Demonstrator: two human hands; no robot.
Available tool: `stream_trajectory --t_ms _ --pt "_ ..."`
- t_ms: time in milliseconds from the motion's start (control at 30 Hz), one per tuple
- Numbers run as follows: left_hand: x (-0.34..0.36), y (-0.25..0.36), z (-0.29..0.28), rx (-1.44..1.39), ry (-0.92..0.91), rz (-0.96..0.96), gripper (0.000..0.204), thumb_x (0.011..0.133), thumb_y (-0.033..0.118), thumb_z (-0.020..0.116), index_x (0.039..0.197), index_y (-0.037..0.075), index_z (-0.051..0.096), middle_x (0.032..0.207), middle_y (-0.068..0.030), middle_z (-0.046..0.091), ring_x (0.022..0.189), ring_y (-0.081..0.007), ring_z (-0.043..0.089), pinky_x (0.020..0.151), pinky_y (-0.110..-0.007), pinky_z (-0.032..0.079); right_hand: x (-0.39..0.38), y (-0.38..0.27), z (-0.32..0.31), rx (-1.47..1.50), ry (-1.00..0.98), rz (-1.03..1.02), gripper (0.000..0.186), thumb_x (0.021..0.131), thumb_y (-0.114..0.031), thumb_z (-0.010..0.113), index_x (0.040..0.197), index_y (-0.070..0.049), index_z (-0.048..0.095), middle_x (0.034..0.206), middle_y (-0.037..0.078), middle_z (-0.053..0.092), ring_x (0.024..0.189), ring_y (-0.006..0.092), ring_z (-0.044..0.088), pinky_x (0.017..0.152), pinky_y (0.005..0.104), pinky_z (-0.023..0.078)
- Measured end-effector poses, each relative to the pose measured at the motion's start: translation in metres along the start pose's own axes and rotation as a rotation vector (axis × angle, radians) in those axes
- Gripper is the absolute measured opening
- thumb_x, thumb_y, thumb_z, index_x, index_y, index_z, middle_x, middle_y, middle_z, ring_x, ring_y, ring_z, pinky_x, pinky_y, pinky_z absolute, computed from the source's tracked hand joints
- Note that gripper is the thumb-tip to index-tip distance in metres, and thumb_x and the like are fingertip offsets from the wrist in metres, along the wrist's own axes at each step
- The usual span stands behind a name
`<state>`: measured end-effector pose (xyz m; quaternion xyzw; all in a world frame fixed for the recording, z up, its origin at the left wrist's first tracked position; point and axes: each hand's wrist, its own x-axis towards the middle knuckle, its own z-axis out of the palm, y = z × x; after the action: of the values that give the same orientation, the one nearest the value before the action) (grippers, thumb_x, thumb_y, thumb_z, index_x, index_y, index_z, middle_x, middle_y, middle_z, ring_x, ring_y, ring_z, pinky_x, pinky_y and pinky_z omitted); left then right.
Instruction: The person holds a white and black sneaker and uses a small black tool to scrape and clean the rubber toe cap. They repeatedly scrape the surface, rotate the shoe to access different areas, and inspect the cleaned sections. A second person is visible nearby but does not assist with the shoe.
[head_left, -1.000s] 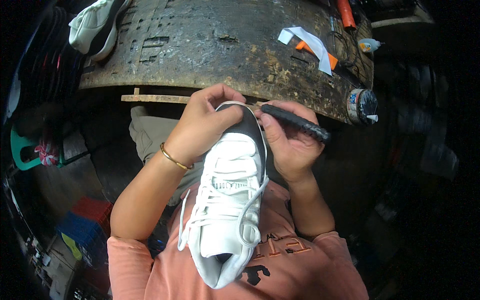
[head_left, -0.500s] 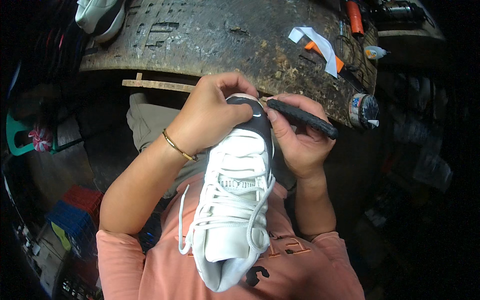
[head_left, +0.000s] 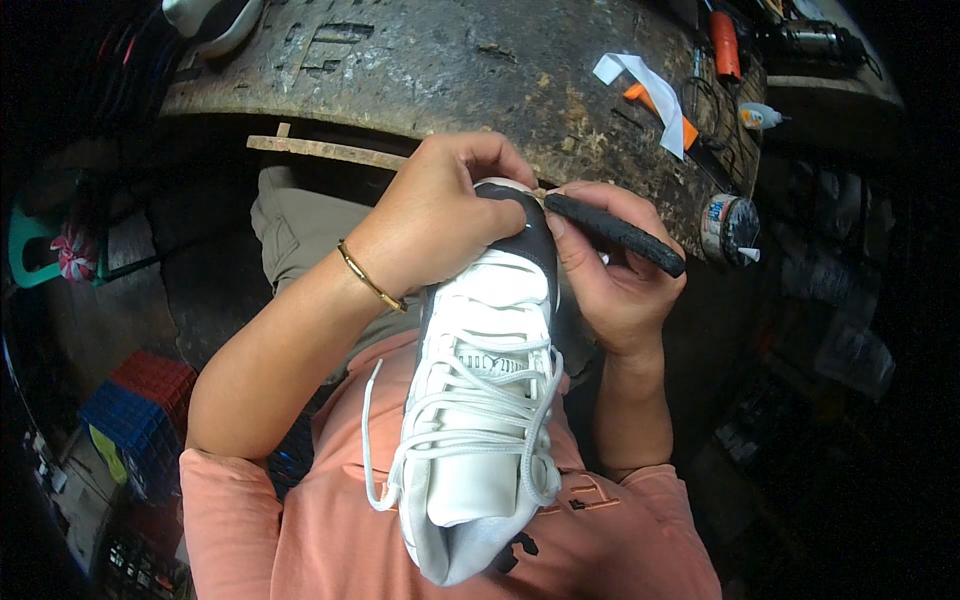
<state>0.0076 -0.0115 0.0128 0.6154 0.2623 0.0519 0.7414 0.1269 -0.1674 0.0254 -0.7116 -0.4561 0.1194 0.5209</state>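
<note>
A white sneaker (head_left: 475, 480) with a black toe and loose white laces stands lengthwise over my lap, toe away from me. My left hand (head_left: 445, 205) grips the toe, thumb pressed on the black upper and fingers curled over the far edge. My right hand (head_left: 630, 290) is closed on a tool with a thick, rough black handle (head_left: 630, 235). Its small tan end meets the right side of the toe; the detail there is too small to make out.
A worn wooden bench (head_left: 400, 70) holds another white shoe (head_left: 210, 20), white strips (head_left: 640, 75), an orange-handled tool (head_left: 690, 135), an orange cylinder (head_left: 725, 48), a small bottle (head_left: 760, 115) and a tin (head_left: 725, 230). A red-and-blue crate (head_left: 130, 420) sits lower left.
Both my hands, the shoe and the black-handled tool have moved slightly rightward and upward in the picture. The grips stay alike, and the bench has also shifted in view.
</note>
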Motion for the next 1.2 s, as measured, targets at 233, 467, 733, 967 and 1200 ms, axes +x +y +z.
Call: stream_trajectory --t_ms 233,467,733,967,1200 --pt "-0.001 0.000 0.001 0.024 0.010 -0.004 0.022 0.078 -0.005 0.070 0.099 -0.003 0.070 0.093 -0.0038 0.070 0.084 -0.0090 0.064 0.077 -0.025 0.054 0.002 0.001 0.000 -0.003 -0.017 -0.051 0.026 0.081 0.004 0.080 0.105 0.002 0.071 0.097 0.014 0.075 0.087 0.0222 0.075 0.076 0.0322 0.059" --pt "0.000 0.000 0.001 0.023 0.008 -0.010 0.021 0.078 -0.004 0.069 0.098 -0.003 0.070 0.092 -0.0040 0.071 0.083 -0.0094 0.065 0.077 -0.025 0.054 0.003 0.000 -0.003 -0.028 -0.043 -0.067 0.028 0.081 0.005 0.080 0.107 0.003 0.071 0.100 0.014 0.074 0.089 0.0216 0.075 0.077 0.0314 0.060" --pt "0.000 -0.001 0.001 0.032 0.009 0.005 0.020 0.078 -0.005 0.069 0.098 -0.002 0.070 0.093 -0.0038 0.071 0.084 -0.0094 0.065 0.077 -0.025 0.054 0.005 -0.002 -0.007 -0.046 -0.096 -0.077 0.029 0.083 0.007 0.080 0.110 0.006 0.071 0.106 0.015 0.074 0.095 0.0187 0.073 0.082 0.0293 0.061" --pt "0.001 -0.002 0.000 0.004 0.007 -0.009 0.020 0.078 -0.006 0.067 0.098 -0.003 0.069 0.095 -0.0041 0.070 0.088 -0.0099 0.065 0.081 -0.024 0.053 -0.001 -0.002 -0.006 0.038 -0.015 0.049 0.024 0.083 0.003 0.079 0.106 0.002 0.071 0.096 0.012 0.074 0.085 0.0203 0.074 0.077 0.0307 0.058" --pt "-0.001 0.003 -0.006 -0.112 -0.083 0.069 0.028 0.081 -0.005 0.063 0.108 0.001 0.060 0.107 -0.0088 0.070 0.106 -0.0167 0.068 0.094 -0.030 0.055 0.011 0.024 -0.025 0.330 0.241 0.362 0.023 0.094 0.002 0.070 0.116 0.007 0.062 0.096 0.015 0.072 0.084 0.0215 0.074 0.076 0.0337 0.063"
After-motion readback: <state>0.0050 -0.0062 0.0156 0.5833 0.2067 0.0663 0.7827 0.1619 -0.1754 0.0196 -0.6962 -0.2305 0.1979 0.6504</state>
